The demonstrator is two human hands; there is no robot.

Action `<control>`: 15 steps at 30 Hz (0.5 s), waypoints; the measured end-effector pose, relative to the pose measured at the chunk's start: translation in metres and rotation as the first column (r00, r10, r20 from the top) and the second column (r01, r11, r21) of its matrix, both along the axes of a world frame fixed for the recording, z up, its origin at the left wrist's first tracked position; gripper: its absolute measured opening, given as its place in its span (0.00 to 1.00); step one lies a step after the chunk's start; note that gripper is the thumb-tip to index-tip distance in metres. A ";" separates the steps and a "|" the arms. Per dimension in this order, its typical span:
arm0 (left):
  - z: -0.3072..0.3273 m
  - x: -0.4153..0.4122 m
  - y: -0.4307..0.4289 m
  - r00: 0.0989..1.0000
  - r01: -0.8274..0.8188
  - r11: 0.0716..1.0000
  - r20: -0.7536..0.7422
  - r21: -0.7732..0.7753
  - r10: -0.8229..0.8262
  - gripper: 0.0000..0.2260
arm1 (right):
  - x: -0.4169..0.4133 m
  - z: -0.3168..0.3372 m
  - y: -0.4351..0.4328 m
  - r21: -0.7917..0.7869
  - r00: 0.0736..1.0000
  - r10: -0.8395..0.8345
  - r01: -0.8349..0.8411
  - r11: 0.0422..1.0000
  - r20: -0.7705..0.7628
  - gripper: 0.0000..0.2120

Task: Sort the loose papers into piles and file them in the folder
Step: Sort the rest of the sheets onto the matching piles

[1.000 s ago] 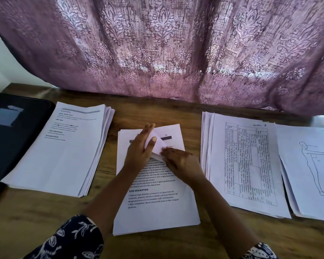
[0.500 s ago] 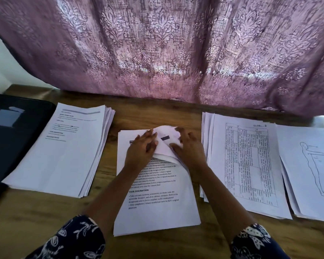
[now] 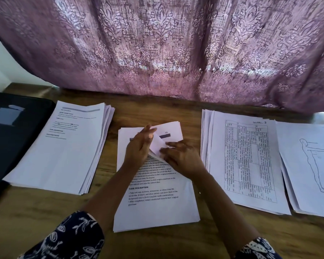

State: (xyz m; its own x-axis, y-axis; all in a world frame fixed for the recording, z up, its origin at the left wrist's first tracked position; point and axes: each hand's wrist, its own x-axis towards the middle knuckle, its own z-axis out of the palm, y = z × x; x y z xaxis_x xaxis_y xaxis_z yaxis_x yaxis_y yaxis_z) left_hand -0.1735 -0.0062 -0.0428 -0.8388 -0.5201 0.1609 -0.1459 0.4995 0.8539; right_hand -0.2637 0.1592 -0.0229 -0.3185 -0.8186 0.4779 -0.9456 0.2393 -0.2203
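A middle pile of printed papers [image 3: 155,208] lies on the wooden table in front of me. Both hands work on its upper part, where a small folded flap of paper [image 3: 158,145] stands up from the top sheet. My left hand [image 3: 138,147] has straight fingers against the flap's left side. My right hand [image 3: 181,156] holds the flap's lower right edge with bent fingers. A left pile [image 3: 64,146], a table-sheet pile [image 3: 247,161] and a figure-drawing pile [image 3: 310,165] lie alongside. A black folder [image 3: 9,131] sits at the far left.
A purple patterned curtain [image 3: 166,53] hangs over the table's back edge. Bare wooden table [image 3: 45,221] shows in front of the piles and in the gaps between them. The figure-drawing pile runs off the right frame edge.
The paper flap was pressed flatter half a second ago with my right hand reaching over it; now it stands up again and my right hand has drawn back to its lower right.
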 end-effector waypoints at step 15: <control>0.004 -0.001 -0.001 0.998 -0.046 0.991 0.048 -0.127 0.052 0.14 | -0.003 0.017 -0.008 0.132 0.675 -0.366 0.373 0.918 0.640 0.25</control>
State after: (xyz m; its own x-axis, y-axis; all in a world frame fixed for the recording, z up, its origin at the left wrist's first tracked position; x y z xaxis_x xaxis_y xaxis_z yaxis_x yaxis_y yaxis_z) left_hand -0.1747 -0.0075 -0.0392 -0.8216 -0.5392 0.1853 -0.2144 0.5933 0.7759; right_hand -0.2662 0.1514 -0.0064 -0.8246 -0.5635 0.0496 -0.4090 0.5333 -0.7405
